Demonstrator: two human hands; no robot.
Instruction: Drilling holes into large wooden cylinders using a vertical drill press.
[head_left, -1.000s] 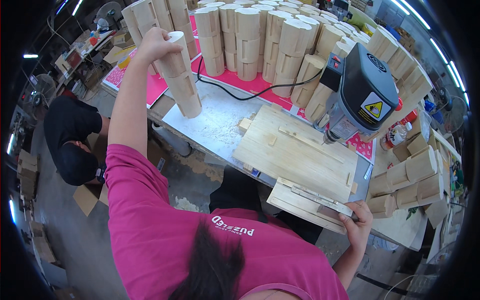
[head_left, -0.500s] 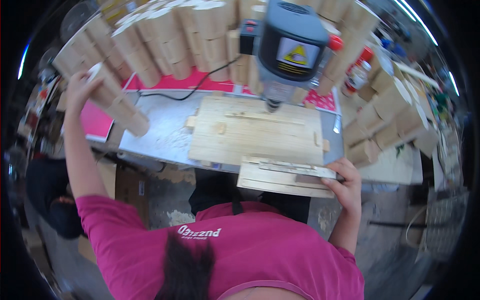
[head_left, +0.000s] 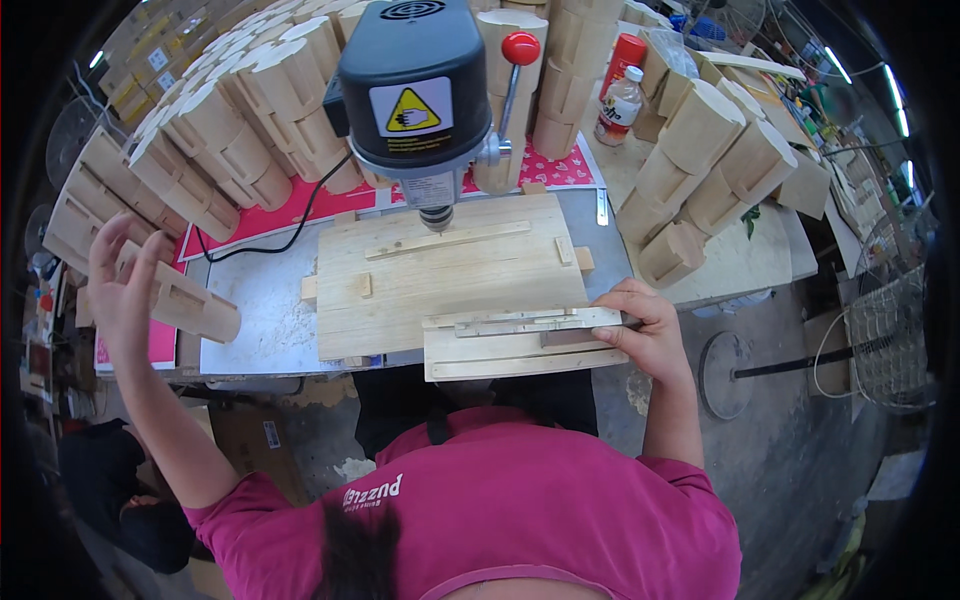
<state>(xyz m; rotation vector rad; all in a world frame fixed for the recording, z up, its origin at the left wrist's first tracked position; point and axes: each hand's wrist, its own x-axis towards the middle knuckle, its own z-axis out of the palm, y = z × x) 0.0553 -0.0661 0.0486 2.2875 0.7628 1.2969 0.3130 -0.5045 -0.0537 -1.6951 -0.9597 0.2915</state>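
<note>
My left hand (head_left: pixel 125 275) is raised at the left of the table, fingers spread and nothing gripped. Just behind it, a stack of pale wooden cylinders (head_left: pixel 198 307) with cut notches leans outward; whether the fingers touch it I cannot tell. My right hand (head_left: pixel 648 325) pinches the right end of a small wooden board (head_left: pixel 470 362) with narrow strips and a slot along it, held at the table's front edge. Beyond it lies a larger flat wooden board (head_left: pixel 430 280) with small raised blocks. Over that board's far edge hangs the drill press (head_left: pixel 420 100), its chuck pointing down.
Several stacks of notched wooden cylinders (head_left: pixel 215 125) crowd the back left, with more stacks (head_left: pixel 695 160) at the right. A black cable (head_left: pixel 290 243) crosses the tabletop. A bottle (head_left: pixel 619 107) and a red can (head_left: pixel 624 62) stand behind. Someone in dark clothes (head_left: pixel 125 490) is low at the left.
My left hand has come off the top of the cylinder stack, and its fingers have spread. My right hand still holds the small board. The whole view has shifted.
</note>
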